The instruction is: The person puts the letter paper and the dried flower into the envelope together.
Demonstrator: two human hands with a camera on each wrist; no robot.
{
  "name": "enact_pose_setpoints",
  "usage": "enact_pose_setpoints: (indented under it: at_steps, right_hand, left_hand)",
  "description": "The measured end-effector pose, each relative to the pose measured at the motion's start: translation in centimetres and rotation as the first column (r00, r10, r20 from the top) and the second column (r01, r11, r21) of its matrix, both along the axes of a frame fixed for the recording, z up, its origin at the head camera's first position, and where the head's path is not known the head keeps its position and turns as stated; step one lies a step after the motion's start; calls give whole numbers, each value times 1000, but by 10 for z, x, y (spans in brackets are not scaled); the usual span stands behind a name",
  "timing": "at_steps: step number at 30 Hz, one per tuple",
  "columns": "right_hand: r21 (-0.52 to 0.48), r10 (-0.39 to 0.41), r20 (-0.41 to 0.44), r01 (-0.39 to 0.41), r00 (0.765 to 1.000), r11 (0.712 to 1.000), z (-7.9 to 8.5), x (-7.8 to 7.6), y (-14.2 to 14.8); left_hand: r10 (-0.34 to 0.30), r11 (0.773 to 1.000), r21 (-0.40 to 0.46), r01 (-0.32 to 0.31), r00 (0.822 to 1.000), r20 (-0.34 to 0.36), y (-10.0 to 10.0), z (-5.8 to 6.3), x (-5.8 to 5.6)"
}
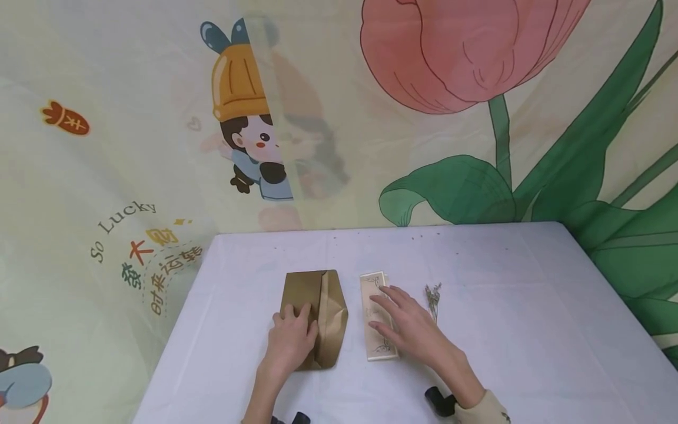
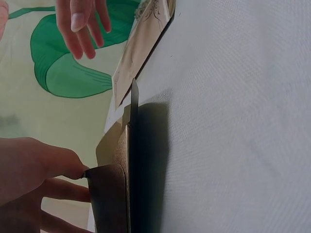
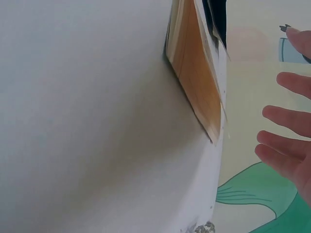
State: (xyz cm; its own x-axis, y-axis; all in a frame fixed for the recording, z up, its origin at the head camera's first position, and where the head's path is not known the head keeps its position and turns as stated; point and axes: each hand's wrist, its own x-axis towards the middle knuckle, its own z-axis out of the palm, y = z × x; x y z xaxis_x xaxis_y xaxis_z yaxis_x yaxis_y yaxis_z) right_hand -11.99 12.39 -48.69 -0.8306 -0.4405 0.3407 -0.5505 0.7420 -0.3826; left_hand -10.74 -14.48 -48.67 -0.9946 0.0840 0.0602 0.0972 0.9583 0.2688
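My left hand is on a brown paper envelope whose flap lies unfolded to the right. In the left wrist view, the thumb meets the edge of a raised envelope panel, and the other fingers go behind it. To the right of the envelope lies a folded cream card with printed ornaments. Over this card hangs my right hand, fingers spread and apart from it in the right wrist view. A small sprig of dried flowers lies just beyond the right hand.
A white cloth covers the table. Small dark crumbs are scattered near its back edge. Behind hangs a printed curtain with a pink tulip and cartoon figures. A black wrist strap piece shows beside the right sleeve.
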Motion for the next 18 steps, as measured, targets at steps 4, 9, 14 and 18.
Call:
enact_pose_setpoints:
  at_steps: [4, 9, 14, 18]
  right_hand:
    - [-21, 34, 33, -33, 999, 999, 0, 0, -6]
    - [-9, 70, 63, -69, 996, 998, -1, 0, -14]
    - [-14, 106, 110, -105, 988, 994, 1, 0, -21]
    - [-5, 136, 124, -136, 983, 991, 1, 0, -26]
  left_hand:
    - [-6, 1000, -5, 6, 1000, 3, -1, 0, 0]
    - [-10, 1000, -7, 10, 1000, 4, -1, 0, 0]
    - [-8, 1000, -7, 8, 1000, -4, -1, 0, -1]
    - [-5, 1000, -6, 5, 1000, -5, -2, 0, -1]
